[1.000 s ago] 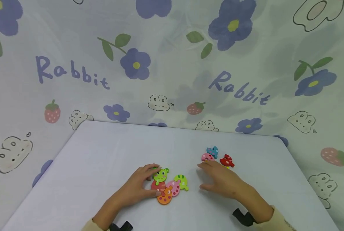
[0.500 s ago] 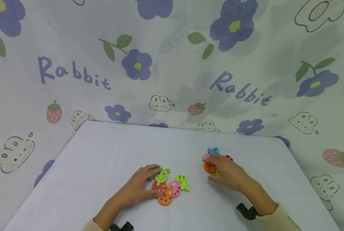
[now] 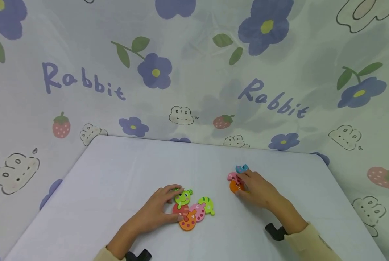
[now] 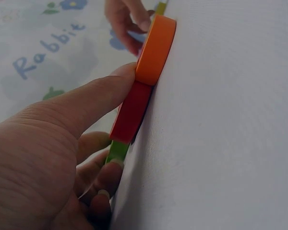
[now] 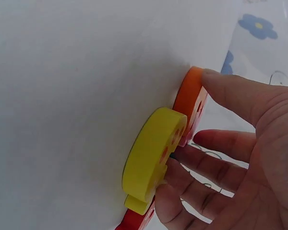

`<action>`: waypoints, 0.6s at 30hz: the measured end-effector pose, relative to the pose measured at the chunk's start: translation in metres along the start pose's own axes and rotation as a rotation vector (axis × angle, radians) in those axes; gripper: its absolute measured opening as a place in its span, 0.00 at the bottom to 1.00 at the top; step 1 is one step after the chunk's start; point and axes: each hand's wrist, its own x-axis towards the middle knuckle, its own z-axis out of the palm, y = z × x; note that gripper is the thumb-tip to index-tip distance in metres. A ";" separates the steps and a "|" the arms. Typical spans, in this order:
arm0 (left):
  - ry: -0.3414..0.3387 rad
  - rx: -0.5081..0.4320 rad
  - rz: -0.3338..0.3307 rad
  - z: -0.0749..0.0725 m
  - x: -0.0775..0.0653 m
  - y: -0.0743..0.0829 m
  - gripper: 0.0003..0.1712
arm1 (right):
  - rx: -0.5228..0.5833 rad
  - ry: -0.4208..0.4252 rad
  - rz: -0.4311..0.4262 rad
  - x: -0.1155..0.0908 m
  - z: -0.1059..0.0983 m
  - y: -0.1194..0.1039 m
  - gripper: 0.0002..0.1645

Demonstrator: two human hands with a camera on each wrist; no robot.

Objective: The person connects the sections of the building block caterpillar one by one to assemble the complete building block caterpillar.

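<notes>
In the head view, my left hand [image 3: 152, 211] holds a joined row of caterpillar puzzle pieces. Its thumb lies at the red piece [image 3: 179, 209] and orange piece [image 3: 187, 222], its other fingers by the green smiling head [image 3: 182, 198]. A pink piece [image 3: 199, 213] and a light green piece [image 3: 206, 206] continue the row. Farther right, my right hand [image 3: 261, 190] pinches another orange puzzle piece [image 3: 235, 186] between thumb and fingers. Around it lie a pink piece [image 3: 231, 176], a blue piece [image 3: 241, 169] and, beneath the fingers, a yellow piece [image 5: 151, 151] and a red piece [image 5: 137, 220].
Everything lies on a white-covered table [image 3: 142, 163]. Behind it hangs a cloth [image 3: 194, 72] printed with flowers, rabbits and strawberries. A black wrist mount [image 3: 276, 232] shows under the right wrist, another black mount [image 3: 139, 255] by the left.
My right hand first shifts right over the loose pieces, then its thumb and fingers draw in on the orange piece. My left hand stays in place on the joined row.
</notes>
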 end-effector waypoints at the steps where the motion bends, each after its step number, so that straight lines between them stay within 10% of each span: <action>1: 0.000 -0.001 -0.001 0.000 0.000 0.000 0.49 | 0.005 -0.001 0.000 0.001 0.000 0.000 0.41; 18: -0.001 0.006 0.007 0.000 0.000 -0.004 0.48 | 0.008 0.088 0.126 0.027 -0.006 0.011 0.33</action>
